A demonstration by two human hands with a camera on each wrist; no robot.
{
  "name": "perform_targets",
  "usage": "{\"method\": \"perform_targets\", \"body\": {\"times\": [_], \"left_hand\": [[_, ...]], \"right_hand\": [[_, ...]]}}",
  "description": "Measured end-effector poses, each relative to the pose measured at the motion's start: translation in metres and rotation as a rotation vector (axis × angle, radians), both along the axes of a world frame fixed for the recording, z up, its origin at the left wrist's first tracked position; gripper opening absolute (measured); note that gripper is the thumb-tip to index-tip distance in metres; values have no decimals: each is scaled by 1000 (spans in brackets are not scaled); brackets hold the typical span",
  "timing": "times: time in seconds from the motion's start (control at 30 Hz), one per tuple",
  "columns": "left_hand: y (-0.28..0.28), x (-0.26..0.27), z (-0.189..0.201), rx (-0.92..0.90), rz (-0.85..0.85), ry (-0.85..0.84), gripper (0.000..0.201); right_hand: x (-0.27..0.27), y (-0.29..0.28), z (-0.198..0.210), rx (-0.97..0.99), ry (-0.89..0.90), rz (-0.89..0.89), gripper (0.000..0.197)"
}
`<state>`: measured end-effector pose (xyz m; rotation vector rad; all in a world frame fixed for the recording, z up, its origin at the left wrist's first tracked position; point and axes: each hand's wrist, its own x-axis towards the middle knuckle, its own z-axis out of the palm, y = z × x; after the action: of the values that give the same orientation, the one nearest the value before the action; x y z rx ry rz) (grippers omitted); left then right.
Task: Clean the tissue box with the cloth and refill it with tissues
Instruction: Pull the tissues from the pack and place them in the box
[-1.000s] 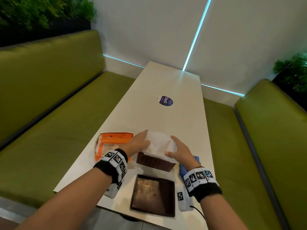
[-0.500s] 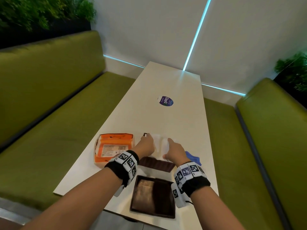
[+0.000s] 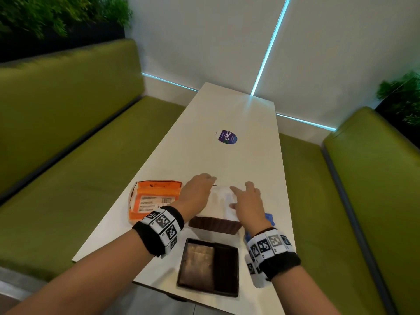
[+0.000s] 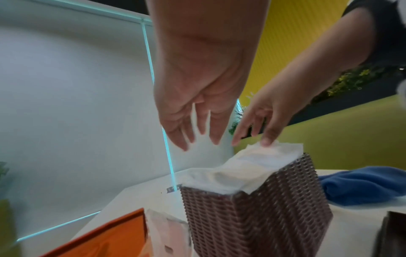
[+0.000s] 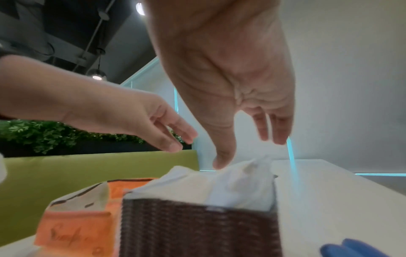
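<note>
- The tissue box (image 3: 214, 225), stuffed with white tissues (image 3: 221, 202), is seen on the surface (image 3: 227, 110).
- Above the box, the left hand (image 3: 195, 194) is held spread, fingers apart.
- The tissues are touched by the spread right hand (image 3: 246, 204).
- The blue cloth (image 4: 360, 184) is seen just right of the box.

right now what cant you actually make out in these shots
- Blue cloth: mostly hidden behind the right hand in the head view; cut off by the edge in the right wrist view.
- Inside of the tissue box: covered by the tissues in every view.
- Print on the orange tissue pack: too small in the head view, blurred in the right wrist view.
- Left hand fingertips: hidden behind the hand in the head view.
</note>
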<state>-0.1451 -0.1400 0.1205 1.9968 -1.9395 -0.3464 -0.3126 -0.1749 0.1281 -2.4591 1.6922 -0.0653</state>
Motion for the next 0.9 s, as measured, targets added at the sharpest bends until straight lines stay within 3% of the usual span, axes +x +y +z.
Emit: {"method": "perform_targets", "body": {"times": [0.1, 0.2, 0.37, 0.5, 0.63, 0.9], "left_hand": [[1, -8, -10, 85, -108, -41, 48], [0, -17, -29, 246, -172, -108, 54], [-5, -16, -44, 257, -185, -188, 58], [-13, -11, -47, 263, -215, -278, 53], [-20, -7, -50, 327, -209, -382, 54], [-23, -5, -55, 297, -219, -445, 50]], "right_hand": [[-12, -6, 2, 80, -123, 57, 53], [-9, -1, -5, 176, -129, 98, 50], [-4, 2, -29, 65, 59, 157, 56], [3, 7, -22, -206, 298, 144, 38], [-2, 0, -27, -144, 435, 148, 29], [0, 0, -37, -95, 414, 117, 23]]}}
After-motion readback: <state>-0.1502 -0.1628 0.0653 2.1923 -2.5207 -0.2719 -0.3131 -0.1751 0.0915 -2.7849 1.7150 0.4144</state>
